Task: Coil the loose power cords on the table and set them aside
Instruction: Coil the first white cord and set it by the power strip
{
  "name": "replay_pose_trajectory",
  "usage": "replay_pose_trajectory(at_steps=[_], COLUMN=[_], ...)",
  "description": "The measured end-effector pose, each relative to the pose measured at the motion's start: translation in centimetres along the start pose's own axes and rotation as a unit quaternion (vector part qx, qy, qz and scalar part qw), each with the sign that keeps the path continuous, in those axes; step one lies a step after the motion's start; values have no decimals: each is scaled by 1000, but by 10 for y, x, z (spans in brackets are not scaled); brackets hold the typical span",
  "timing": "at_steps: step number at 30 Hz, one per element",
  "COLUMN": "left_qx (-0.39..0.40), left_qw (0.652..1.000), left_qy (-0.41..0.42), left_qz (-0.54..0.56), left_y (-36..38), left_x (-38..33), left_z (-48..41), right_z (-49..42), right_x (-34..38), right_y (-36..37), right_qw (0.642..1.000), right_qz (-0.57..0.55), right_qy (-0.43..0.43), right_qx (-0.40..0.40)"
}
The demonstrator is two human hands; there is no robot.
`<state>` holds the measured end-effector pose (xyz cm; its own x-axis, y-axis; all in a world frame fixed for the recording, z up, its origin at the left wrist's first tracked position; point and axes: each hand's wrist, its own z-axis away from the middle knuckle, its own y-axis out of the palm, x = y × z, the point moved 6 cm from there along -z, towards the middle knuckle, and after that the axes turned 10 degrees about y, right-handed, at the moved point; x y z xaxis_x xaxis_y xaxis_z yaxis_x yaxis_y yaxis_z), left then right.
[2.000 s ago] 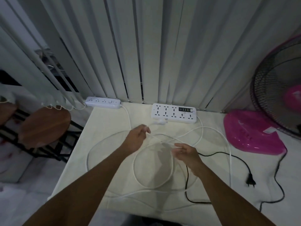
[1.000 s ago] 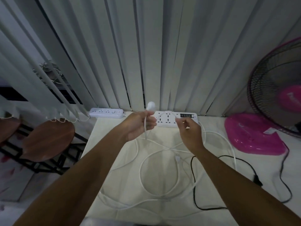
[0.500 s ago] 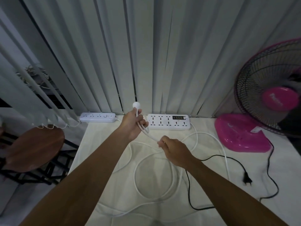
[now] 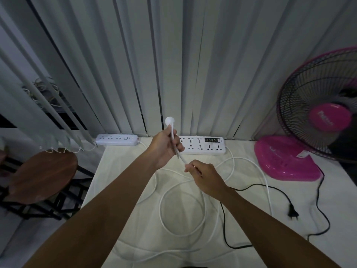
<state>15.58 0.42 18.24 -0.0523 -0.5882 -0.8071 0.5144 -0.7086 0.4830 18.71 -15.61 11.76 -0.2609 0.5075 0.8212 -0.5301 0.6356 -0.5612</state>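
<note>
My left hand (image 4: 166,149) is raised above the table and grips a white power cord (image 4: 201,225) just below its round white plug (image 4: 170,120), which points up. A short way down the same cord, my right hand (image 4: 204,178) pinches it. The rest of the white cord lies in loose loops on the cream table (image 4: 193,248). It runs to a wide white power strip (image 4: 202,145) at the back. A black cord (image 4: 224,229) with a black plug (image 4: 293,211) lies to the right.
A small white power strip (image 4: 116,139) sits at the back left corner. A pink fan (image 4: 316,124) stands on the right, its base (image 4: 286,161) on the table. Vertical blinds hang behind. Two brown stools (image 4: 40,176) stand left of the table edge.
My left hand lifted the white plug off the table and holds it up. My right hand came down the cord from near the wide strip and now pinches it closer to me.
</note>
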Motion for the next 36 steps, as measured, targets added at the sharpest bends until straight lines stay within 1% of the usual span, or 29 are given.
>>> replay_pose_trajectory(at_steps=[3,6,9,12,14,16,18,20,21,23,24,26,28,29,30,31,33,34,36], left_qx=[10,22,49,76,100,124,139,143,143,142,140,138,140,138,135,133,135,135,127], left_qw=[1000,999,997,993,991,989,989,990,989,986,981,969,958,953,949,948,958,965,975], left_qy=[-2,14,23,34,34,23,13,14,18,29,34,41,48,53,56,53,29,17,3], left_qz=[22,46,57,83,84,72,52,12,-15,-85,-126,-199,-246,-265,-281,-286,-249,-223,-184], left_y=[4,5,4,0,-4,-7,-10,-14,-15,-17,-18,-18,-18,-18,-19,-19,-18,-18,-17], left_x=[-2,-9,-18,-29,-34,-36,-36,-36,-36,-35,-34,-31,-26,-24,-21,-19,-12,-8,-2], left_z=[1,-1,-2,-2,-2,0,1,3,3,5,6,7,8,9,9,10,12,11,10], right_z=[-1,1,7,18,23,25,27,26,24,15,9,-3,-14,-20,-26,-31,-39,-41,-42], right_x=[-13,-37,-64,-89,-103,-111,-112,-109,-104,-95,-91,-79,-63,-52,-41,-28,0,13,41], right_y=[1,2,3,7,10,9,8,6,3,-5,-10,-18,-28,-32,-37,-40,-39,-37,-30], right_qw=[998,986,969,945,941,938,919,902,899,901,898,868,836,830,831,838,868,888,934], right_qz=[39,80,106,143,95,-7,-103,-153,-158,-143,-157,-258,-341,-364,-377,-382,-375,-359,-290], right_qy=[27,73,142,217,260,303,353,390,398,408,411,416,408,394,375,353,297,265,196], right_qx=[40,123,170,199,192,166,141,106,86,27,-12,-82,-134,-153,-164,-164,-131,-106,-67])
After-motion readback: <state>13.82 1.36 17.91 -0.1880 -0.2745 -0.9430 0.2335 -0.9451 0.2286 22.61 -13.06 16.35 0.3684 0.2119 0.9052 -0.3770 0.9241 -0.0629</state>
